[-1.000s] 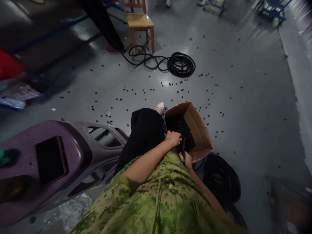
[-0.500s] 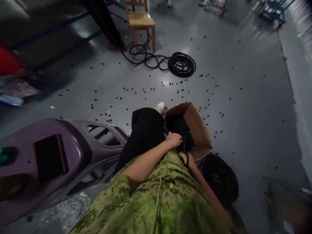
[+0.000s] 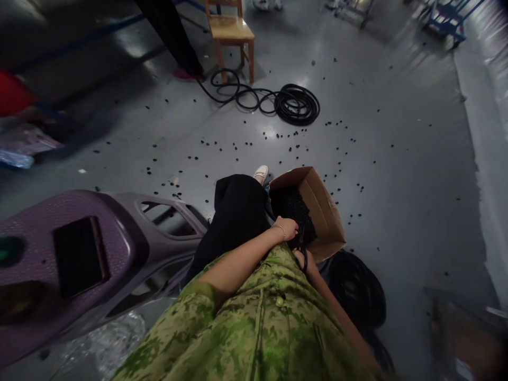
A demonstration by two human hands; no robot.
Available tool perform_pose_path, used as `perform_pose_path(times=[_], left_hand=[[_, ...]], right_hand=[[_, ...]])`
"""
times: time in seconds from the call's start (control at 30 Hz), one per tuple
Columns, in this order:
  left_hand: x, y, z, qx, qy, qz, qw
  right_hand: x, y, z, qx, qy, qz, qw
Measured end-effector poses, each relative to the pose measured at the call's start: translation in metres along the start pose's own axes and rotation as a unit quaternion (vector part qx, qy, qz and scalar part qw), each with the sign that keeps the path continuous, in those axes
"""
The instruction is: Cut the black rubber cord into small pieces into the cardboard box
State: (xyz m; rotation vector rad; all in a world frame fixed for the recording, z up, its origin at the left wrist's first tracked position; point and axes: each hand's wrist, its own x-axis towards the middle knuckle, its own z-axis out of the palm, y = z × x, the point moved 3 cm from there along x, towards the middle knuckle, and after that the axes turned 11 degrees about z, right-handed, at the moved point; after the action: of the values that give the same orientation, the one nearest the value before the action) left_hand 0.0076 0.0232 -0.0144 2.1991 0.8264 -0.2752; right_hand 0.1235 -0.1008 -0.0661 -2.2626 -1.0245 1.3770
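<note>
Over the near edge of an open cardboard box [image 3: 326, 209], my two hands work close together. My left hand [image 3: 286, 227], with a thin bracelet at the wrist, has its fingers pinched; what they hold is too small and dark to make out. Just nearer my body, my right hand [image 3: 305, 258] is closed on a dark tool with black loop handles, which looks like scissors [image 3: 305, 260]. Its far end points toward my left fingertips. A heap of small black pieces [image 3: 291, 206] lies in the box.
Small black pieces lie scattered over the grey floor [image 3: 416, 185]. A coil of black hose [image 3: 297, 105] runs toward a wooden chair [image 3: 231, 29] and another person's leg [image 3: 170, 37]. On my left stands a purple stool [image 3: 34, 227] with a phone [image 3: 79, 256]. Black bundles [image 3: 357, 288] sit right.
My left hand has shifted very slightly to the right. The black loop handles have moved a little at my right hand, and the view has turned slightly.
</note>
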Motion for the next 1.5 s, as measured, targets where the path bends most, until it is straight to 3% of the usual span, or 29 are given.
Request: perform_pose_path(times=[0.57, 0.77, 1.13, 1.33, 1.5], left_hand=[[0.003, -0.013, 0.0, -0.024, 0.055, -0.096, 0.994], [-0.001, -0.016, 0.002, 0.025, 0.103, -0.102, 0.989], [0.009, -0.029, 0.016, 0.04, 0.118, -0.095, 0.988], [0.004, -0.021, 0.006, 0.02, 0.147, -0.093, 0.985], [-0.001, -0.015, -0.006, 0.001, 0.154, -0.091, 0.984]], right_hand=[[0.012, 0.011, 0.015, -0.045, 0.071, -0.005, 0.996], [0.013, 0.013, 0.018, -0.038, 0.08, -0.031, 0.996], [0.034, 0.026, 0.026, 0.027, 0.084, -0.054, 0.995], [0.037, 0.026, 0.027, 0.063, 0.067, -0.036, 0.995], [0.021, 0.015, 0.018, 0.059, 0.048, -0.033, 0.997]])
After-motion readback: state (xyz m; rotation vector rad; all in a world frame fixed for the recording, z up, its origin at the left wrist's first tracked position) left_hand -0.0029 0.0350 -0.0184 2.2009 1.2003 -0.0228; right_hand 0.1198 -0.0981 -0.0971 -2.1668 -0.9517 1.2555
